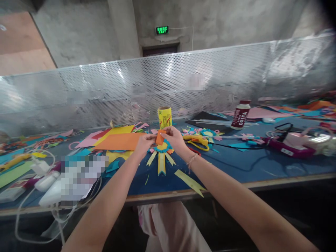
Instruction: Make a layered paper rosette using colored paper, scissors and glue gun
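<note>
Between my two hands is a small folded piece of orange paper, held up over the table. My left hand pinches its left side, and my right hand grips its upper right edge. Just below lies a paper rosette in blue and yellow, with ribbon-like tails pointing toward me. Part of the rosette's top is hidden behind my hands. A larger orange sheet lies to the left, on top of yellow paper. Behind my hands stands a yellow roll with a hollow core.
A yellow glue gun lies right of my hands, its black cord running to a purple power strip. A dark red bottle stands farther back. White cables hang over the left front edge. A pale yellow strip overhangs the front edge.
</note>
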Available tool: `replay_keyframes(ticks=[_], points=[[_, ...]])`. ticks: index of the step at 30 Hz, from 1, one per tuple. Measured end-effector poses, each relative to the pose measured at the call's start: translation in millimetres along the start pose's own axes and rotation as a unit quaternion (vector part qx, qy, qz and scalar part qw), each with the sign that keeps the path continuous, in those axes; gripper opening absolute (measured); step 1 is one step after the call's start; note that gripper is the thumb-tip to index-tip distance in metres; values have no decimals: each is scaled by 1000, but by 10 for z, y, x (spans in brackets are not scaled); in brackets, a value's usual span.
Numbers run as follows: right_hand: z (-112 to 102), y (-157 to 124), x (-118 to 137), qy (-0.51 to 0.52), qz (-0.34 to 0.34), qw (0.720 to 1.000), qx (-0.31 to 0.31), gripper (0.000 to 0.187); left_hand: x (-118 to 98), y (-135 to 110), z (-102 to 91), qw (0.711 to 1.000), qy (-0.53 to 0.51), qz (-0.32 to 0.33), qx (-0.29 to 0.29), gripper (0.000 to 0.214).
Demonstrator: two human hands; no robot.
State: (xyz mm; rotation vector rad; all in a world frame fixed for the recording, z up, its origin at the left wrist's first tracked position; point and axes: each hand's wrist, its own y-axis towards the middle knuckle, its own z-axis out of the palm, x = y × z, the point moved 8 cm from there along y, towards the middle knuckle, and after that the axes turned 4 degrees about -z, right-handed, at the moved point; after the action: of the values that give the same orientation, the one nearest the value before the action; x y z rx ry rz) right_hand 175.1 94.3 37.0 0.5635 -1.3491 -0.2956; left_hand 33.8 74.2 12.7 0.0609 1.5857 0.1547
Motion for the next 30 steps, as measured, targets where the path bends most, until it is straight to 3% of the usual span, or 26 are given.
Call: replay_keyframes(ticks=[8,16,22,30], points=[[-50,25,-35,-1,6,1000,-18,23,-118,-45,24,999,-40,13,-1,9],[-58,39,-35,-1,-11,1000,-19,30,-173,-72,78,996,82,34,0,18],[-88,20,48,19,-59,997,-35,37,-177,-75,81,994,98,38,8,20],[-64,-1,90,12,-65,997,-25,36,-178,-109,124,995,91,35,20,20]])
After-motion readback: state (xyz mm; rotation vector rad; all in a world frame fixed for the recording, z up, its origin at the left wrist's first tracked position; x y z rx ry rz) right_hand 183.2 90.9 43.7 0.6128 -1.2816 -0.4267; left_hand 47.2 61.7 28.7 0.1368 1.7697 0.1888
